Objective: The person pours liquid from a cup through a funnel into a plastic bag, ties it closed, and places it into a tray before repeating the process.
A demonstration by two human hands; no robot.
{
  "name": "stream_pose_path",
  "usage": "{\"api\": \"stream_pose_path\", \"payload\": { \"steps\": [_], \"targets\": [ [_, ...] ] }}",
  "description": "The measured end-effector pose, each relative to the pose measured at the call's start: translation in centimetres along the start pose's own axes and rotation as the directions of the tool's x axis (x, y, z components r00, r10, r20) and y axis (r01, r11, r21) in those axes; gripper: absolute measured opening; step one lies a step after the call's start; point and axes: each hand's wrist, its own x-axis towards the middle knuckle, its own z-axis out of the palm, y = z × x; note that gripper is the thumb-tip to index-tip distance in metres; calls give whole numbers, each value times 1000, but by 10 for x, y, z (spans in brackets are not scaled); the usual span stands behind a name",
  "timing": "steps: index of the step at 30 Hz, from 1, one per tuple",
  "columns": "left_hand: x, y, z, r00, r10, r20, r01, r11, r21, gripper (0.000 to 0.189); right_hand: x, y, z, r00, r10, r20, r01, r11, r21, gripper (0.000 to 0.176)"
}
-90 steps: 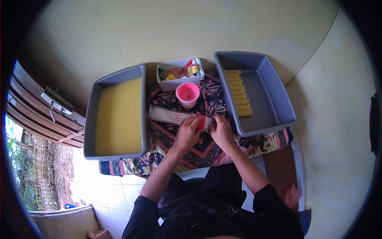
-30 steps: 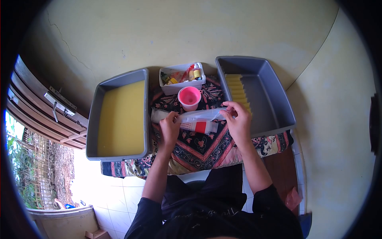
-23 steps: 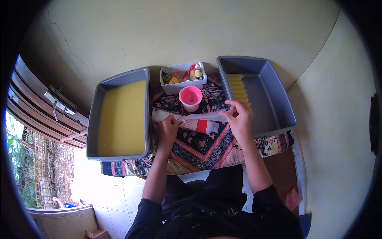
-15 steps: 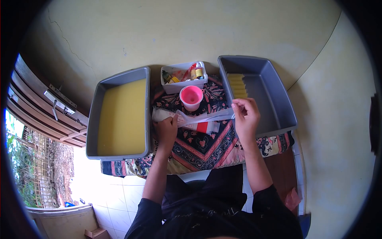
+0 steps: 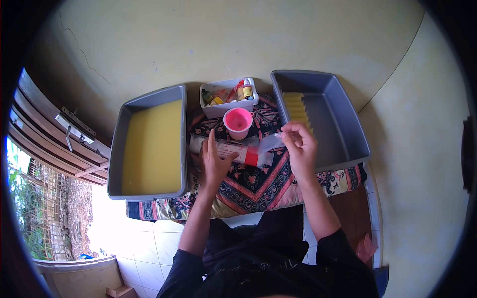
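A clear plastic bag (image 5: 270, 143) hangs from my right hand (image 5: 301, 149), pinched between its fingers near the right tray. My left hand (image 5: 214, 161) has its fingers apart and holds nothing, above the left part of a printed plastic packet (image 5: 233, 150) with a red band. Just behind the packet stands a white cup with a pink funnel-like top (image 5: 238, 121). The packet lies on a dark patterned cloth (image 5: 253, 181).
The left grey tray (image 5: 185, 144) holds yellow liquid (image 5: 153, 146). The right grey tray (image 5: 343, 124) holds a row of yellow sticks (image 5: 296, 107) along its left side. A white basket (image 5: 218, 109) with small bottles stands at the back, near the wall.
My left hand has let go of the plastic bag and opened. The bag, once stretched between both hands, now hangs from my right hand, which has shifted slightly left.
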Motion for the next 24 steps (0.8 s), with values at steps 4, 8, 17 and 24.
{"api": "stream_pose_path", "payload": {
  "steps": [4,8,17,24],
  "targets": [
    [-4,57,-25,981,172,89,-148,961,-232,65,-2,-14,9,969,193,155,-222,954,201,9],
    [-9,74,-24,929,278,246,-82,800,-594,45,-3,-16,14,866,271,421,-404,874,269,22],
    [-18,70,-36,866,-31,500,444,510,-737,14,-9,-19,25,896,316,312,-395,887,237,27],
    [-16,65,-45,892,-56,449,408,528,-745,22,-7,-17,37,869,320,378,-372,926,72,25]
  ]
}}
